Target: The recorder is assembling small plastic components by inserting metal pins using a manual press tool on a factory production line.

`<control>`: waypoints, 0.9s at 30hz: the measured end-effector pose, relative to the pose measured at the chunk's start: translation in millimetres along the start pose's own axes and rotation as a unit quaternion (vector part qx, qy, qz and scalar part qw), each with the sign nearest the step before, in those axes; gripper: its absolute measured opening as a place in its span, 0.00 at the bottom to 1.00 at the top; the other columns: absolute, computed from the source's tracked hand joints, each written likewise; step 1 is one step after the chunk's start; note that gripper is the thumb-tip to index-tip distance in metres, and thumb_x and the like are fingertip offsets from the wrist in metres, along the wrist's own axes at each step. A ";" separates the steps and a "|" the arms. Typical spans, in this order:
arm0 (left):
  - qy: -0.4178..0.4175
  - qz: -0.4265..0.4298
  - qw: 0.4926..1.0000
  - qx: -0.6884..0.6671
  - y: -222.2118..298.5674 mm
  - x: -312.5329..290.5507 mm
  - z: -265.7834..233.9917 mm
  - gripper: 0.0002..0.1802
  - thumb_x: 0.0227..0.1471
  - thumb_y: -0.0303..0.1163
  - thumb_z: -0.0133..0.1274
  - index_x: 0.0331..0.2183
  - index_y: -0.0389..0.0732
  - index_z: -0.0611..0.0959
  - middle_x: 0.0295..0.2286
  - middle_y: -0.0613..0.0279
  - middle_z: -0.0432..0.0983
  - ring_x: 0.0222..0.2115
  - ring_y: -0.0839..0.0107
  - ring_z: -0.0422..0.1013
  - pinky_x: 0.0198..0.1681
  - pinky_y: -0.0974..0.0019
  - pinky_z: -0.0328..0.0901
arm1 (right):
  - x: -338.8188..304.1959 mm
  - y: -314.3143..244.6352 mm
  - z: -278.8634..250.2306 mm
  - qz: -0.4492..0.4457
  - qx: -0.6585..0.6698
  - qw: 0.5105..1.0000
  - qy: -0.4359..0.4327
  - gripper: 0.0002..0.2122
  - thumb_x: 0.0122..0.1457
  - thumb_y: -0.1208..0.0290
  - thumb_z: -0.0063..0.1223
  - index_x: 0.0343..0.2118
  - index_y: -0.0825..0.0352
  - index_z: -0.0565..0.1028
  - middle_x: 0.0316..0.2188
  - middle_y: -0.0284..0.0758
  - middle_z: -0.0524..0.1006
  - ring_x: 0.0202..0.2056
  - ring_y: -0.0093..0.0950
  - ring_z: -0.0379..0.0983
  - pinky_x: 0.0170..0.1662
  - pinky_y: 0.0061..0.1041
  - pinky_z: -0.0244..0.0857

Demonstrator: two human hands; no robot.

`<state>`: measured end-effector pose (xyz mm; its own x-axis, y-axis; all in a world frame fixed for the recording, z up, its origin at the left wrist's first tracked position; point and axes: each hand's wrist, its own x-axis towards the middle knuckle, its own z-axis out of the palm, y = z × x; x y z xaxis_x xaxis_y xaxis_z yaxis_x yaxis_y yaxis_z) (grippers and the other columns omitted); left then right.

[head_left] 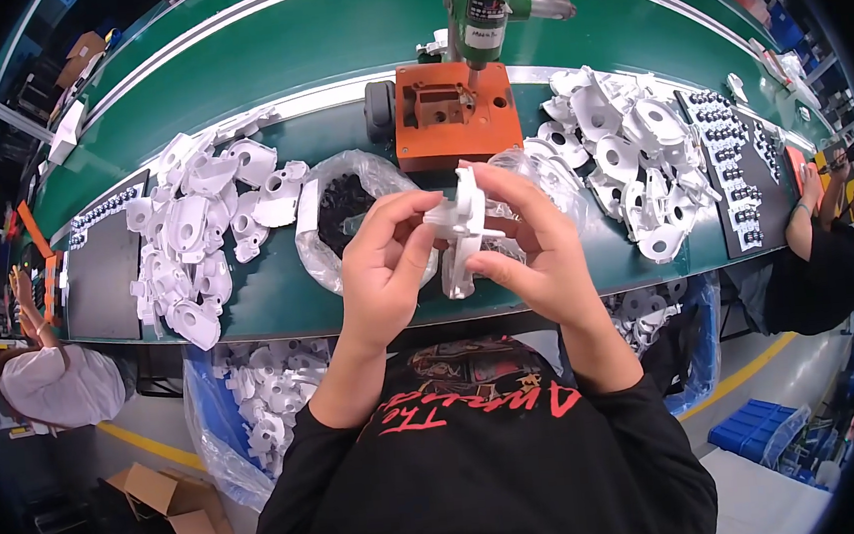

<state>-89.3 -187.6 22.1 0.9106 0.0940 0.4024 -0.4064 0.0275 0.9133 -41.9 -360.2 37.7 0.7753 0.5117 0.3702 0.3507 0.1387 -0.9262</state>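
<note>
Between my two hands, over the near edge of the green bench, a white plastic housing part [465, 226] is held up on edge. My left hand [391, 255] pinches its left side with thumb and fingertips. On the other side my right hand [534, 244] grips it, thumb low and fingers along the top. Just behind my left hand lies a clear plastic bag [318, 260] with small black parts [344, 201] inside. Another clear bag [553, 185] sits behind my right hand, its contents hard to make out.
Beyond my hands stands a green press [484, 22] over an orange fixture block [458, 149]. Piles of white housings lie left [189, 236] and right [640, 165]. Black mats [102, 283] carry rows of small parts. Lined blue bins [212, 404] sit below the bench edge. People work at both sides.
</note>
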 end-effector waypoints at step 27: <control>-0.118 0.310 0.815 0.476 -50.2 107.1 -34.8 0.12 0.43 0.28 0.56 0.34 0.39 0.79 0.36 0.57 0.76 0.35 0.59 0.72 0.40 0.60 0.67 | -12.5 31.8 -44.3 0.011 -0.392 0.920 -0.011 0.08 0.48 0.76 0.55 0.33 0.66 0.75 0.26 0.36 0.71 0.26 0.31 0.68 0.30 0.26 0.63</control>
<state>26.1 -144.3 17.1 0.5874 -0.4009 0.7031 -0.6542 -0.7466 0.1208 -17.2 -399.8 6.7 0.7784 0.5256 0.3432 0.6134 -0.5207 -0.5938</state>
